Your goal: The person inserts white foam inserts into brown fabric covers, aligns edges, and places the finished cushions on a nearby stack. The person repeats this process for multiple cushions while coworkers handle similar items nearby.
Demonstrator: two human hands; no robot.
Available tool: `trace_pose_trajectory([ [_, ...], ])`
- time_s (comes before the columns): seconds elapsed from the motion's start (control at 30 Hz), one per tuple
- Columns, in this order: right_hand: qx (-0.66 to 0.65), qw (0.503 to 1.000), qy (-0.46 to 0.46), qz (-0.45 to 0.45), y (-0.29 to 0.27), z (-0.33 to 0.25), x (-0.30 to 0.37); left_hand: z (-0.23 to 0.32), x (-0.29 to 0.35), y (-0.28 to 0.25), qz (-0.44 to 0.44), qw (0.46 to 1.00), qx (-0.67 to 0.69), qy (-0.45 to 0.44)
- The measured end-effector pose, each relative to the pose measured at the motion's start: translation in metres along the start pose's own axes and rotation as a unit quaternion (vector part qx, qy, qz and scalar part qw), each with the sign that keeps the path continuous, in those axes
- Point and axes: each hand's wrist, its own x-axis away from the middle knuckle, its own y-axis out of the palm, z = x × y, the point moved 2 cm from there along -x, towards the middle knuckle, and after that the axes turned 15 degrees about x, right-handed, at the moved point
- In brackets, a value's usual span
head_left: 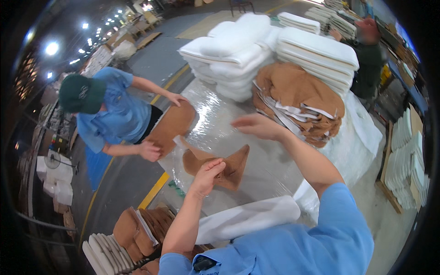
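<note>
My left hand (209, 176) is closed on a brown fabric piece (237, 166) with a pale strip at its far edge, held over the plastic-wrapped table. The piece is folded and comes to a pointed corner on its right. Raised above the table, my right hand (257, 126) has its fingers stretched out to the left, and nothing shows in it. Just beyond that hand and to its right lies a heap of brown fabric covers (293, 87) with white undersides. Across the table, a co-worker in a blue shirt holds a brown padded panel (176, 121) with both hands.
Stacks of white padding (229, 50) and folded white pads (316, 55) stand at the table's far side. A white roll (256, 215) lies close to my body. Brown covered pads (133, 229) are stacked at lower left. Another person (369, 59) stands at far right.
</note>
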Motion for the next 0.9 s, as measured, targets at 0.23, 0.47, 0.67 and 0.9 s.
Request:
trace_pose_trajectory([
  [0.23,-0.225,0.973,0.009,-0.058,0.01,0.025,0.043,0.041,0.013,0.032,-0.182,0.972,0.147,0.023],
  [0.47,0.136,0.948,-0.109,0.265,0.034,-0.069,0.079,0.04,0.021,0.051,-0.039,0.952,0.182,0.242],
  [0.67,-0.011,0.956,-0.06,0.286,0.056,-0.09,0.067,0.053,0.014,0.096,-0.034,0.924,0.152,0.35],
  [0.9,-0.035,0.96,-0.075,0.266,0.072,-0.082,0.063,0.043,0.026,0.076,0.006,0.916,0.239,0.321],
])
